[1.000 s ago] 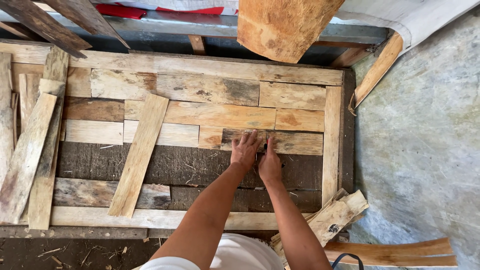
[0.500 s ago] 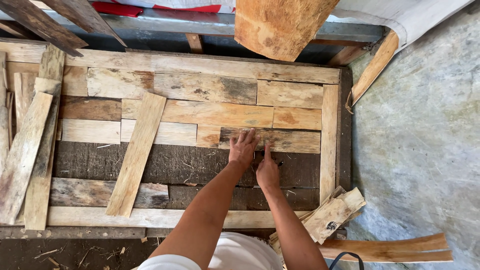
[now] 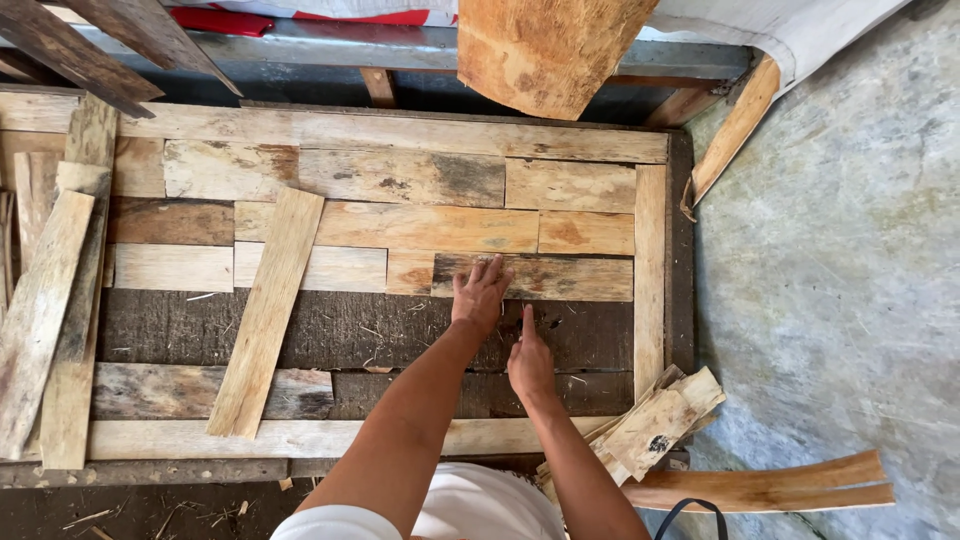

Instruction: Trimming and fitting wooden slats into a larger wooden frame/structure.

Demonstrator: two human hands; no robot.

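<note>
Since the earlier frame the right hand [image 3: 530,362] has slid back toward the body, off the short grey plank [image 3: 560,278], onto the dark backing board [image 3: 300,328]; forefinger extended, other fingers curled together, holding nothing. Landmark: the short grey plank, long axis running left-right. Well left of it, a loose pale slat [image 3: 265,312] lies diagonally across the panel. Left hand [image 3: 480,295] is nearer: flat, fingers slightly apart, tips on the plank's left end. Below the plank, the bare dark strip offers open room. Right of it, the upright frame board [image 3: 650,265] closes the panel; offcuts [image 3: 655,425] lie below-right.
</note>
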